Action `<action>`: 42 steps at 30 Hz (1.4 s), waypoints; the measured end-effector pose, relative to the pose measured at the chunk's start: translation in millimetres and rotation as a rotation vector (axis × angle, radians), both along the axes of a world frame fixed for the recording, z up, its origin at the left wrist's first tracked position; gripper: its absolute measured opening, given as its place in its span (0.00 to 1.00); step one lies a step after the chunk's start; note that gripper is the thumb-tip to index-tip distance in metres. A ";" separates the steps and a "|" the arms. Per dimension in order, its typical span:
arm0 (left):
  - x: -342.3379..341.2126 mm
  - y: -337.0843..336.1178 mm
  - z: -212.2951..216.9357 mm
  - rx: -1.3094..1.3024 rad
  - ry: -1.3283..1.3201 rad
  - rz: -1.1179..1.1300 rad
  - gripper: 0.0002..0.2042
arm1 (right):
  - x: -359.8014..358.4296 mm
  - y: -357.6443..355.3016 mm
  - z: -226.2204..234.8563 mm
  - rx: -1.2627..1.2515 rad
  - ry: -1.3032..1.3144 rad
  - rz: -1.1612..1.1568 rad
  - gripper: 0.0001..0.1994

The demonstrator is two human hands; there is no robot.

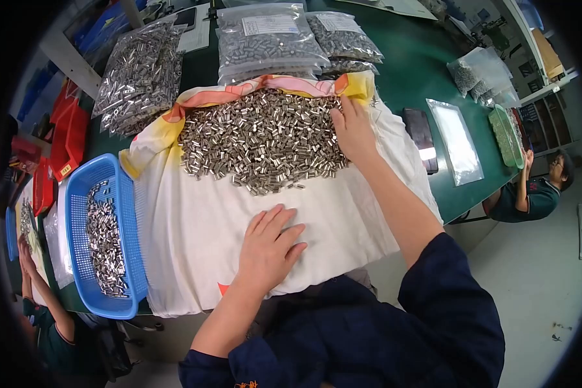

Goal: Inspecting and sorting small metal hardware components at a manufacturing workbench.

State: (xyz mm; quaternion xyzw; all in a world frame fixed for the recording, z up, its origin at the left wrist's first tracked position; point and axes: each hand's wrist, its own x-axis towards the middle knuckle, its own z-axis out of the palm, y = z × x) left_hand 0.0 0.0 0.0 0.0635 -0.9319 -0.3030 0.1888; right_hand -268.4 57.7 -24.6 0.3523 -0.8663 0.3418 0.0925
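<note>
A heap of small shiny metal cylinders [265, 139] is spread on a white cloth [194, 226], whose yellow, pink and orange patterned far edge is bunched up behind the heap. My left hand [269, 251] lies flat on the bare cloth just in front of the pieces, fingers spread and holding nothing. At the heap's right border rests my right hand [355, 134], its fingers stretched toward the yellow corner of the cloth and touching the outermost pieces. Whether any piece sits under its fingertips is hidden.
Left of the cloth stands a blue plastic basket [136, 258] with more metal cylinders inside. Clear bags of metal parts [265, 42] line the far side of the green table [407, 77]. To the right lie a dark case [420, 136] and a flat clear bag [456, 142]. Other people work at both sides.
</note>
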 end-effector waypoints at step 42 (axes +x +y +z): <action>-83.9 -76.2 -4.3 -0.170 -0.175 0.559 0.31 | 86.3 -37.3 11.3 0.051 0.149 0.257 0.24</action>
